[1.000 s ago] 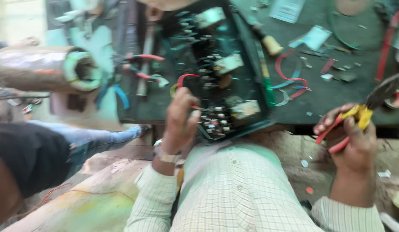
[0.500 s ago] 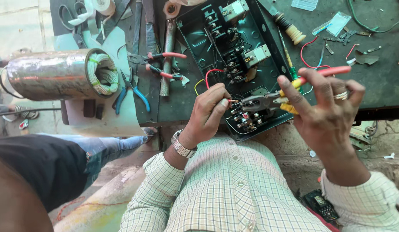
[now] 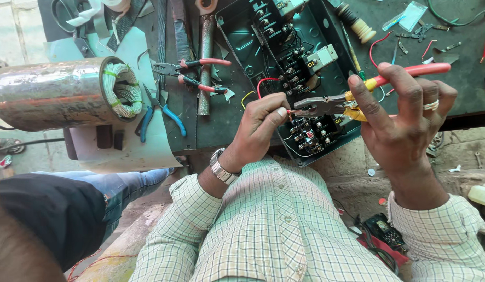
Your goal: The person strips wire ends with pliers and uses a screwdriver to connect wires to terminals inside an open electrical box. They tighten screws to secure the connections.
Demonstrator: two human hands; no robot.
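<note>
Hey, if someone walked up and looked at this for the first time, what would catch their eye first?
Probably the right hand holding red-and-yellow-handled pliers, their nose meeting a red wire pinched by the left hand over the open dark electrical box at centre. Next, the big shiny metal motor cylinder lying at the left, pale windings showing at its end. More red-handled pliers lie on the bench between the two.

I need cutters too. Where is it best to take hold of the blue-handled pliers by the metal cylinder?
Probably by the two blue handles of the blue-handled pliers, coming from the near, lower side: the handles splay open toward the person, while the jaws point away toward the metal cylinder.
</note>
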